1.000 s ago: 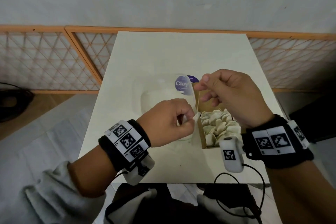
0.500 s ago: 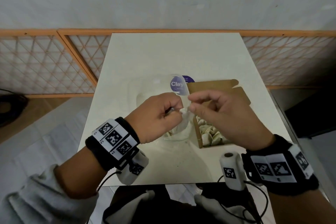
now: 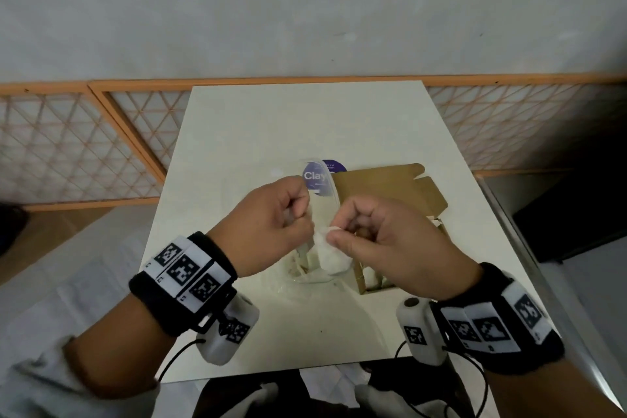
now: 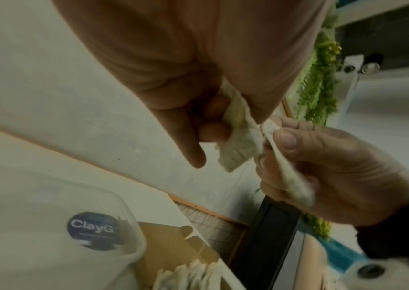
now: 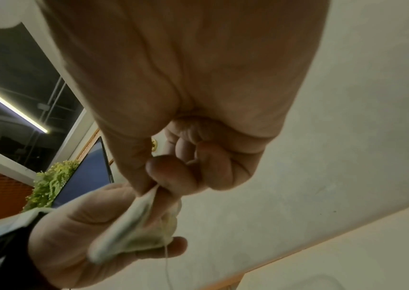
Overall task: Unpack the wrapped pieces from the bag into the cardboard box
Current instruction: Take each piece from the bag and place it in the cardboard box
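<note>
My left hand (image 3: 302,224) and right hand (image 3: 336,237) meet above the table, between the bag and the box. Each pinches a white wrapped piece (image 3: 330,253), and the two pieces touch. In the left wrist view my left thumb and fingers hold one wrapped piece (image 4: 238,137), while the right hand (image 4: 322,172) pinches a second, thinner wrapped piece (image 4: 290,176). The clear bag (image 3: 319,176) with a purple label lies under the hands. The cardboard box (image 3: 359,278) stands to its right with its lid (image 3: 390,187) open and several white pieces (image 4: 188,274) inside.
The white table (image 3: 305,119) is bare at the back and at its near edge. An orange lattice fence (image 3: 68,146) runs behind and to the left of it. A dark object (image 3: 576,214) stands on the floor to the right.
My right hand came left from above the box and met the left hand. Both hands now hold white pieces between them, nearer to me than before.
</note>
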A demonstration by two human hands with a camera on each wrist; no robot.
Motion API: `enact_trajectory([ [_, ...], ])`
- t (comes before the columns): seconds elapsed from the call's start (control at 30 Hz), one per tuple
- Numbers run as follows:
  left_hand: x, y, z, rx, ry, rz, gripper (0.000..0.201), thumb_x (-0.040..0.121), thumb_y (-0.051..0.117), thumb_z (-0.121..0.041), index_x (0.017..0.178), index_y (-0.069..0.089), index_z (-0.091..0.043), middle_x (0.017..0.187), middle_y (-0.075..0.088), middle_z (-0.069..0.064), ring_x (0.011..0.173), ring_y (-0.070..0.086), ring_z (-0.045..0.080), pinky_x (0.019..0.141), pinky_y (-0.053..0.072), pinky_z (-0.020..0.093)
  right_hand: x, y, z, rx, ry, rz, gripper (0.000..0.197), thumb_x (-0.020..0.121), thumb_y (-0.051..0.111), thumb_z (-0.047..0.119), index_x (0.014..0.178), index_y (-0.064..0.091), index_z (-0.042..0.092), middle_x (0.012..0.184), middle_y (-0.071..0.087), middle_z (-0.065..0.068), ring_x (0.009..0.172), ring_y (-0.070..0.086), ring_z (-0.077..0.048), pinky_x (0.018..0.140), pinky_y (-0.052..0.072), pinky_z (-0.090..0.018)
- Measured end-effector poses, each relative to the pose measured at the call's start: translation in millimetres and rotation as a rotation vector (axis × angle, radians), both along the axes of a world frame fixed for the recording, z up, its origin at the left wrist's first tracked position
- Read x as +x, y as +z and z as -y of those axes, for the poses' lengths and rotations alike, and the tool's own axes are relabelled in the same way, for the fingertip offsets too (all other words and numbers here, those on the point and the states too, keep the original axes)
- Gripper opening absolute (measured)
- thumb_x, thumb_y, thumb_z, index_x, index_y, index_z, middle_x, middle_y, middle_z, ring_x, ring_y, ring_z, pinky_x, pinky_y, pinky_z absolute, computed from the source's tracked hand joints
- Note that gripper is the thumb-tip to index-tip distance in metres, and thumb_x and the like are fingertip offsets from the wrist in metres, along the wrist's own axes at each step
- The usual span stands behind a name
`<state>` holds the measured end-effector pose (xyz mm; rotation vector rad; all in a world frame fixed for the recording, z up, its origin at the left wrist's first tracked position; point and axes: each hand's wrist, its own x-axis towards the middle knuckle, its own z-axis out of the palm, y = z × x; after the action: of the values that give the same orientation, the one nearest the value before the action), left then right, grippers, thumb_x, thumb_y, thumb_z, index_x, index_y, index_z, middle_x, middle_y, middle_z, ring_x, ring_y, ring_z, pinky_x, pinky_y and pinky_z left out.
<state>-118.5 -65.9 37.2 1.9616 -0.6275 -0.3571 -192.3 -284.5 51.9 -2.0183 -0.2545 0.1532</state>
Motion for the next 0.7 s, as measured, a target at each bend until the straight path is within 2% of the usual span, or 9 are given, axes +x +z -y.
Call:
enact_trajectory([
  [0.03,1,1,1,-0.024,-0.013,-0.027,0.024,0.09,0.064,-0.001,0.084,0.048,-0.017,0.069,0.056,-0.006,0.061,0.053,0.02,0.06,0.047,0.034,1,2,-1,0.029,-0.002,0.007,0.008,0.098,0.072,0.018,0.092,0.068,0.014,0.069,0.066,0.014,0.059,0.052,-0.002,0.06,0.044,-0.017],
  [0.07,2,3,2,-0.076,-0.029,-0.071,0.021,0.091,0.065,0.0,0.093,0.052,-0.016,0.075,0.059,0.003,0.063,0.057,0.023,0.063,0.051,0.038,3,3,-2,0.061,-0.013,0.017,0.007,0.097,0.073,0.018,0.093,0.069,0.013,0.071,0.067,0.011,0.061,0.055,-0.002,0.061,0.045,-0.017],
  [0.13,2,6,4,-0.19,-0.035,-0.147,0.026,0.092,0.069,-0.003,0.111,0.054,-0.011,0.085,0.063,0.015,0.068,0.063,0.024,0.067,0.055,0.034,7,4,-3,0.135,-0.048,0.025,0.006,0.096,0.073,0.014,0.096,0.07,0.009,0.074,0.069,0.008,0.064,0.058,0.0,0.063,0.046,-0.015],
  [0.23,3,12,7,-0.294,-0.013,-0.198,0.037,0.091,0.074,-0.004,0.121,0.052,-0.003,0.081,0.069,-0.006,0.071,0.066,0.014,0.068,0.053,0.022,15,3,-3,0.227,-0.1,0.037,0.008,0.097,0.073,0.012,0.098,0.068,0.006,0.074,0.068,-0.001,0.062,0.056,-0.006,0.06,0.048,-0.023],
  [0.33,4,18,7,-0.358,0.032,-0.222,0.04,0.085,0.074,-0.015,0.117,0.055,-0.002,0.082,0.071,-0.008,0.072,0.066,0.011,0.07,0.053,0.021,22,3,-3,0.287,-0.113,0.052,0.012,0.096,0.073,0.016,0.099,0.066,0.006,0.077,0.065,-0.02,0.061,0.055,-0.017,0.058,0.049,-0.03],
  [0.43,5,22,6,-0.379,0.074,-0.209,0.028,0.089,0.077,-0.019,0.11,0.062,-0.006,0.082,0.07,0.002,0.072,0.063,0.018,0.07,0.053,0.026,27,5,-3,0.324,-0.126,0.056,0.017,0.095,0.073,0.022,0.099,0.065,0.008,0.078,0.062,-0.029,0.062,0.053,-0.027,0.059,0.048,-0.033],
  [0.53,8,25,7,-0.393,0.086,-0.213,0.016,0.09,0.071,-0.017,0.106,0.068,-0.014,0.088,0.071,0.01,0.076,0.062,0.028,0.074,0.055,0.037,31,5,-4,0.337,-0.145,0.047,0.019,0.095,0.075,0.03,0.098,0.066,0.013,0.078,0.062,-0.031,0.063,0.053,-0.028,0.062,0.047,-0.04],
  [0.6,9,26,7,-0.383,0.085,-0.203,0.011,0.091,0.07,-0.018,0.102,0.07,-0.019,0.091,0.07,0.011,0.077,0.062,0.032,0.077,0.055,0.044,33,4,-5,0.342,-0.168,0.048,0.018,0.095,0.076,0.029,0.097,0.066,0.013,0.077,0.064,-0.028,0.062,0.053,-0.028,0.063,0.048,-0.044],
  [0.7,9,29,8,-0.372,0.099,-0.17,0.009,0.096,0.07,-0.011,0.098,0.071,-0.02,0.09,0.07,0.007,0.076,0.063,0.031,0.072,0.057,0.037,33,5,-7,0.318,-0.182,0.062,0.013,0.096,0.076,0.026,0.098,0.066,0.016,0.079,0.065,-0.029,0.062,0.054,-0.027,0.064,0.048,-0.044],
])
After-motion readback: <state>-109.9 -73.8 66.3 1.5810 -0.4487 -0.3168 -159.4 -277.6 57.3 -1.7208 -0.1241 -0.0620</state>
